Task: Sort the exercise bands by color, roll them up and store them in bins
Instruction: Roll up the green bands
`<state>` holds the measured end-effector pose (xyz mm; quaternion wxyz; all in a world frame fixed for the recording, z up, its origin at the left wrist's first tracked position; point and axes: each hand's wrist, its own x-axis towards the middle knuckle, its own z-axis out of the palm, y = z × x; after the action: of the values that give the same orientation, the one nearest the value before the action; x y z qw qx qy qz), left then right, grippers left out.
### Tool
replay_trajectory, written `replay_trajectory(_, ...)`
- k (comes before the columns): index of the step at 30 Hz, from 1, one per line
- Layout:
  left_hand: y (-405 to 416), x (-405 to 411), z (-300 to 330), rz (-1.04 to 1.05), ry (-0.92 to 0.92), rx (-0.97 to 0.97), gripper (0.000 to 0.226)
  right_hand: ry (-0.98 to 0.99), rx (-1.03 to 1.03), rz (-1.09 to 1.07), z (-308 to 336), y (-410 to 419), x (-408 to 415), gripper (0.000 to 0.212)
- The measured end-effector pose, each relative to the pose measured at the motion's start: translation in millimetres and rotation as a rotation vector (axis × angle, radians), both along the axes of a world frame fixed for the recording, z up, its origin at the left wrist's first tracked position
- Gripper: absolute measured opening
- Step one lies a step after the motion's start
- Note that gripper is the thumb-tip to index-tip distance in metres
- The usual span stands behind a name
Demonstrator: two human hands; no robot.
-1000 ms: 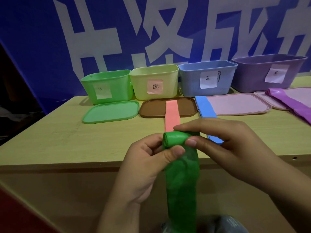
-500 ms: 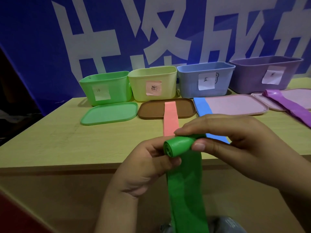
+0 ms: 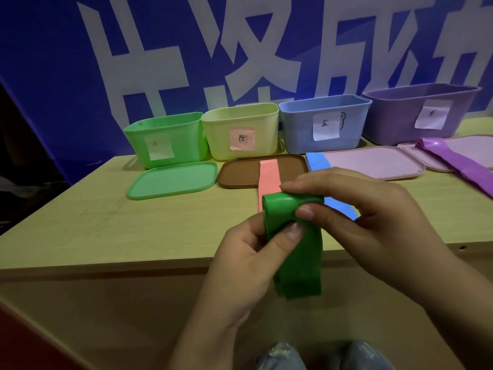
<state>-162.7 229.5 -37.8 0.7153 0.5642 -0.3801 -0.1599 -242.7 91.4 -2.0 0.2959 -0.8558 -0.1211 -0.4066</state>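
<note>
A green exercise band (image 3: 296, 252) is partly rolled at its top, in front of the table's near edge. My left hand (image 3: 248, 257) pinches it just below the roll with thumb and fingers. My right hand (image 3: 368, 217) grips the roll from above, thumb underneath. A short loose tail hangs down. On the table lie a pink band (image 3: 268, 174), a blue band (image 3: 316, 161) partly behind my right hand, and a purple band (image 3: 453, 158). At the back stand the green bin (image 3: 165, 140), yellow bin (image 3: 240, 134), blue bin (image 3: 322, 126) and purple bin (image 3: 421, 110), each labelled.
A green lid (image 3: 173, 180), a brown lid (image 3: 240, 170) and two pink lids (image 3: 368, 161) lie in front of the bins. The wooden table (image 3: 106, 209) ends in a front edge just under my hands. A blue banner with white characters hangs behind.
The roll has grown thicker and the hanging tail of the green band has become much shorter. My left thumb now presses lower on the band.
</note>
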Motion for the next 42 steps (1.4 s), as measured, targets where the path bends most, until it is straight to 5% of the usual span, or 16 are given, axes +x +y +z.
replay_trajectory(19,0.8,1.0,-3.7,0.059,-0.033,0.088,0.015,-0.161,-0.047,-0.140,-25.4,3.8,7.8,0.020)
replay_trajectory(24,1.5,1.2,0.9,0.067,-0.014,0.060,0.041,-0.153,-0.039,-0.119,-30.4,6.9,8.7,0.020)
replay_trajectory(32,11.9,5.1,3.2,-0.058,0.050,0.055,0.029,0.237,0.443,0.227,-19.4,2.1,1.3,0.032)
replay_trajectory(36,12.5,6.9,1.0,-0.054,0.018,0.086,0.026,0.355,0.314,0.112,-14.9,2.8,0.2,0.031)
replay_trajectory(42,12.5,10.9,0.2,-0.065,-0.010,0.046,0.030,0.234,0.235,0.065,-11.7,6.1,-4.4,0.025)
